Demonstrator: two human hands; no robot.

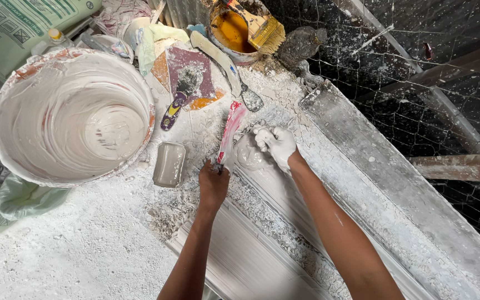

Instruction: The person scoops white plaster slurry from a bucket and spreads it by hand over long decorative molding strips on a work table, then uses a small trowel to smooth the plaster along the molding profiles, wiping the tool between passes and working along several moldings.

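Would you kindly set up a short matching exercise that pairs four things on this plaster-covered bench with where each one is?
Things:
1. large white bucket
2. yellow-bristled brush
3. purple-handled scraper
4. red-stained tool

Places:
A. resting across the orange paint tin
B. held in the left hand
C. far left of the bench
D. lying between bucket and tin

Pairs: 1-C, 2-A, 3-D, 4-B

Bench surroundings, plaster-dusted.
Large white bucket (72, 115) at left; purple-handled scraper (180, 94) upper centre; tin of orange liquid (233, 29) with yellow brush (263, 29) at top; small grey cup (169, 164) centre-left.
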